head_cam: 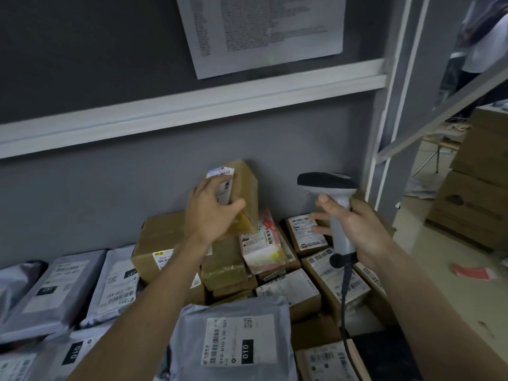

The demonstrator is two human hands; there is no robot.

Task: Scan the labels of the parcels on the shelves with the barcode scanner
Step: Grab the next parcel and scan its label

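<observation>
Head view: left hand [211,210] grips tilted box [242,188]; right hand [354,229] clutches scanner [330,185].

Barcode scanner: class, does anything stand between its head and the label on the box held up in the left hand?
Nothing visible fills the gap between the barcode scanner and the cardboard box. However, the left hand gripping the box lies over the lower part of its label, so part of it is covered.
</observation>
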